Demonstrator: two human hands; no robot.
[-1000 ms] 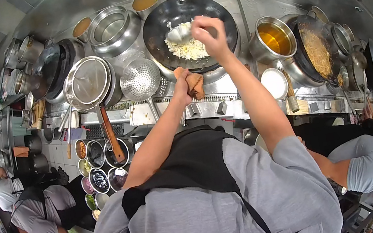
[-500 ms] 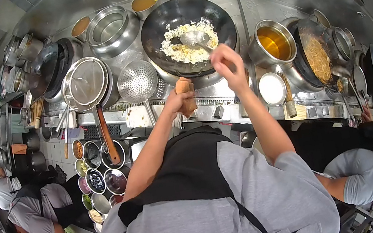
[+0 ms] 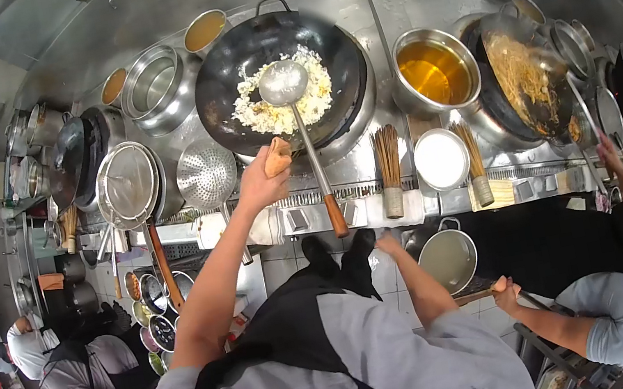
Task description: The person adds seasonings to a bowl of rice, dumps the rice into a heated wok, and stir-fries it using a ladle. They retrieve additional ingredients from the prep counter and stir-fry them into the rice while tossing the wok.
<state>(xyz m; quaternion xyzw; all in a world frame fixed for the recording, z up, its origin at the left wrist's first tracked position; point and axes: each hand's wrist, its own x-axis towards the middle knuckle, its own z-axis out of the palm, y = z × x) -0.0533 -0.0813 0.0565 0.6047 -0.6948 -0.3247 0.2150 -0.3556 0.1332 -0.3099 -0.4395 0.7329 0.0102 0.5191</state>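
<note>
My left hand (image 3: 265, 179) is closed on a folded tan cloth (image 3: 277, 157) at the near rim of a large black wok (image 3: 224, 97). White rice with yellow egg bits (image 3: 318, 81) lies in the wok. A steel ladle (image 3: 283, 83) rests bowl-down on the rice, and its wooden-ended handle leans out over the near rim, untouched. My right hand (image 3: 390, 246) is lowered near my body, away from the ladle; its fingers are too small and smeared to make out.
Right of the wok stand a pot of amber oil (image 3: 433, 73), bamboo brushes (image 3: 389, 168) and a white-filled container (image 3: 441, 159). A co-worker's hand (image 3: 504, 295) grips a handle; noodles (image 3: 520, 78) fill their wok. Strainers (image 3: 206, 173) sit at left. A pot (image 3: 448, 260) stands below the counter.
My right hand has left the ladle and dropped toward my body. The ladle now leans on the wok's rim. My left hand has brought the cloth up to the wok. The view has shifted.
</note>
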